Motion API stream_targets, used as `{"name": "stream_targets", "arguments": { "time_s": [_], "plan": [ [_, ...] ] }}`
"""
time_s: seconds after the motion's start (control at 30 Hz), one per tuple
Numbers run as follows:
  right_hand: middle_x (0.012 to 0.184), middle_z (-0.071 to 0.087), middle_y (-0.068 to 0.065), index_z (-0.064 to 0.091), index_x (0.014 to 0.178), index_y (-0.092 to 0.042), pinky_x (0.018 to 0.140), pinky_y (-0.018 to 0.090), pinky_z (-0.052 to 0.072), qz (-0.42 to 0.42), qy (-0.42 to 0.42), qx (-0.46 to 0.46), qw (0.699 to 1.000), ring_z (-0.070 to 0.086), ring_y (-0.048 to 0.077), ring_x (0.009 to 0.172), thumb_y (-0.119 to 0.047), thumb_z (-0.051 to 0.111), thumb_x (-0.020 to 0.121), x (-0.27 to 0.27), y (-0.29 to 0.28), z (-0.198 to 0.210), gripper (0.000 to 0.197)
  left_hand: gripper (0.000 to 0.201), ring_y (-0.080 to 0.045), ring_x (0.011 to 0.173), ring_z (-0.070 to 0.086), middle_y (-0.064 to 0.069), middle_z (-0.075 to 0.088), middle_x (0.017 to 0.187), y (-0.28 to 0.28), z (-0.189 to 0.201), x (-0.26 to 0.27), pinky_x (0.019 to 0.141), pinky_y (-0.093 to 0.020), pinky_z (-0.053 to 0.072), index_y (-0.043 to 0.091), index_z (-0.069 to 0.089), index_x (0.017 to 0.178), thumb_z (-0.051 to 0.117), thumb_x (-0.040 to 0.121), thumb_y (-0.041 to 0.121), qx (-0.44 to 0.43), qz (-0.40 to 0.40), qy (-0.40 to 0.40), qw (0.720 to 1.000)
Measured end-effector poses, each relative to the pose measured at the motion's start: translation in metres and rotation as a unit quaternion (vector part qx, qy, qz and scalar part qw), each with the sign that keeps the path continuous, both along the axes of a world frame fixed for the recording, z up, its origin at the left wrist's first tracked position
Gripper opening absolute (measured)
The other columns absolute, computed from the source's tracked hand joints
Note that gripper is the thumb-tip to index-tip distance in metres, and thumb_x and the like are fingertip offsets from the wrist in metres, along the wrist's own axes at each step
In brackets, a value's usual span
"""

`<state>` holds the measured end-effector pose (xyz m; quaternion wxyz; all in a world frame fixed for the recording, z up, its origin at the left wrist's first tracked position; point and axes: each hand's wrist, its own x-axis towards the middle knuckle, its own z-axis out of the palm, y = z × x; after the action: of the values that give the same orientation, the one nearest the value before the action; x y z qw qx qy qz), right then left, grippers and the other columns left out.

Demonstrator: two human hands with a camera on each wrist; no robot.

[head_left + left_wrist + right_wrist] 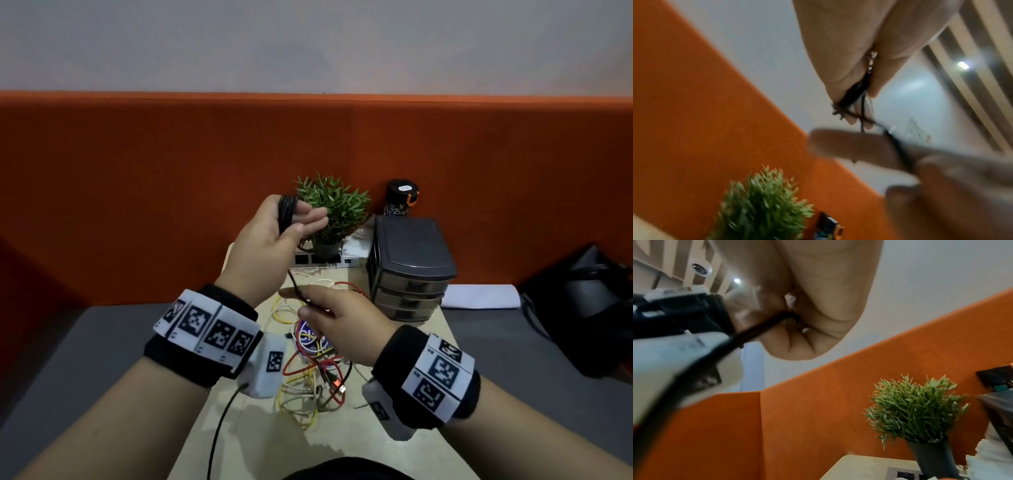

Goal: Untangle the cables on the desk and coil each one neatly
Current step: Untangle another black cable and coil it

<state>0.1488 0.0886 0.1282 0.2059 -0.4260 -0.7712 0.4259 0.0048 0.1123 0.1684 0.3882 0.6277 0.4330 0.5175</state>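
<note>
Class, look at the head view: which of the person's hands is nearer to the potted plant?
Left. The left hand, gripping the black cable, is raised right beside the potted plant. The right hand hovers lower, nearer the person, over the tangled cables.

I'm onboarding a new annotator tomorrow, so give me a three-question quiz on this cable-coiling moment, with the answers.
1. True or false: the left hand holds a bundle of black cable raised above the desk.
2. Multiple choice: what does the right hand pinch? A) the tail of the black cable; B) the yellow cable; C) a drawer of the drawer unit.
3. Fill in: the tangle of red, yellow and white cables lies on the ____, under the hands.

Key
1. True: loops of it sit between thumb and fingers.
2. A: the black strand runs down from the left hand's loops into the right hand's fingers.
3. Desk.
</note>
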Motion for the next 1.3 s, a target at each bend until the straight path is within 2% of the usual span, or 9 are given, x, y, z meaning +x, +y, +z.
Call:
{"name": "stream_targets", "arguments": {
  "time_s": [0.1, 0.2, 0.33, 0.6, 0.8, 0.87, 0.97, 1.1, 1.3],
  "plan": [
    [0.066, 0.062, -0.021, 0.068, 0.107, -0.024, 0.056, 0.012, 0.041, -0.025, 0.01, 0.052, 0.998, 0.055, -0.005, 0.063, -0.025, 0.055, 0.095, 0.006, 0.0, 0.013, 0.018, 0.012, -0.002, 0.073, 0.066, 0.009, 0.068, 0.095, 0.0, -0.011, -0.006, 0.068, -0.015, 0.049, 0.017, 0.047, 0.102, 0.042, 0.097, 0.007, 0.035, 0.017, 0.195, 0.98],
    [0.066, 0.063, -0.006, 0.07, 0.078, -0.023, 0.058, 0.026, 0.042, -0.083, 0.044, 0.107, 0.99, 0.052, 0.005, 0.06, -0.031, 0.069, 0.084, 0.02, 0.006, 0.03, 0.01, 0.009, -0.011, 0.048, 0.054, 0.004, 0.062, 0.069, -0.005, -0.014, -0.007, 0.047, -0.02, 0.04, 0.014, 0.051, 0.095, 0.044, 0.099, 0.018, 0.016, -0.012, 0.216, 0.976],
    [0.069, 0.065, -0.011, 0.07, 0.075, -0.019, 0.061, 0.012, 0.044, -0.086, 0.078, 0.175, 0.978, 0.059, 0.0, 0.068, -0.021, 0.078, 0.075, 0.034, 0.016, 0.047, 0.008, 0.042, -0.011, 0.044, 0.04, 0.004, 0.046, 0.054, -0.008, -0.018, -0.004, 0.044, -0.018, 0.03, 0.008, 0.054, 0.083, 0.046, 0.09, 0.049, -0.054, -0.127, 0.113, 0.984],
    [0.08, 0.067, -0.01, 0.069, 0.093, -0.04, 0.068, 0.015, 0.043, -0.178, 0.218, 0.171, 0.944, 0.059, 0.0, 0.075, -0.013, 0.059, 0.092, 0.036, 0.038, 0.026, 0.028, 0.035, -0.006, 0.036, 0.03, 0.009, 0.035, 0.046, -0.017, -0.003, 0.006, 0.048, -0.023, 0.04, 0.001, 0.052, 0.087, 0.057, 0.09, 0.036, -0.092, -0.274, -0.177, 0.941],
    [0.056, 0.053, -0.014, 0.069, 0.098, -0.025, 0.056, 0.033, 0.039, -0.144, 0.125, -0.001, 0.982, 0.044, 0.005, 0.053, -0.007, 0.049, 0.096, 0.018, 0.023, -0.016, 0.027, 0.017, -0.015, 0.044, 0.049, 0.0, 0.052, 0.058, -0.013, 0.003, 0.013, 0.061, -0.028, 0.049, 0.005, 0.047, 0.096, 0.038, 0.096, 0.019, -0.063, -0.161, -0.3, 0.938],
    [0.051, 0.048, -0.01, 0.068, 0.088, -0.027, 0.053, 0.027, 0.034, -0.108, 0.075, -0.004, 0.991, 0.039, 0.004, 0.047, -0.021, 0.048, 0.098, 0.016, 0.013, -0.018, 0.023, 0.016, -0.021, 0.056, 0.061, -0.002, 0.058, 0.061, -0.012, 0.001, 0.014, 0.066, -0.029, 0.053, 0.007, 0.045, 0.096, 0.038, 0.093, 0.021, -0.042, -0.098, -0.273, 0.956],
    [0.061, 0.048, -0.009, 0.06, 0.123, -0.033, 0.056, 0.023, 0.037, -0.047, 0.036, -0.011, 0.998, 0.043, 0.006, 0.055, -0.026, 0.049, 0.098, 0.016, 0.001, -0.012, 0.028, 0.012, -0.026, 0.066, 0.069, -0.005, 0.064, 0.064, -0.011, -0.006, 0.012, 0.071, -0.028, 0.054, 0.012, 0.043, 0.096, 0.034, 0.099, 0.018, 0.028, -0.014, -0.142, 0.989],
    [0.081, 0.067, -0.009, 0.07, 0.104, -0.025, 0.067, 0.025, 0.048, -0.082, -0.028, 0.103, 0.991, 0.058, 0.004, 0.071, -0.031, 0.061, 0.091, 0.027, 0.0, 0.01, 0.017, 0.01, -0.016, 0.065, 0.067, -0.006, 0.068, 0.068, -0.007, -0.018, 0.001, 0.066, -0.023, 0.053, 0.011, 0.045, 0.098, 0.036, 0.101, 0.016, 0.071, 0.045, 0.089, 0.992],
    [0.081, 0.063, -0.011, 0.07, 0.086, -0.024, 0.07, 0.026, 0.047, -0.091, -0.012, 0.278, 0.956, 0.057, 0.005, 0.079, -0.025, 0.067, 0.086, 0.047, 0.014, 0.037, 0.003, 0.026, -0.025, 0.049, 0.053, -0.01, 0.055, 0.058, -0.011, -0.021, 0.003, 0.046, -0.03, 0.042, 0.005, 0.052, 0.094, 0.042, 0.099, 0.029, -0.086, -0.076, 0.16, 0.98]
  ]
}}
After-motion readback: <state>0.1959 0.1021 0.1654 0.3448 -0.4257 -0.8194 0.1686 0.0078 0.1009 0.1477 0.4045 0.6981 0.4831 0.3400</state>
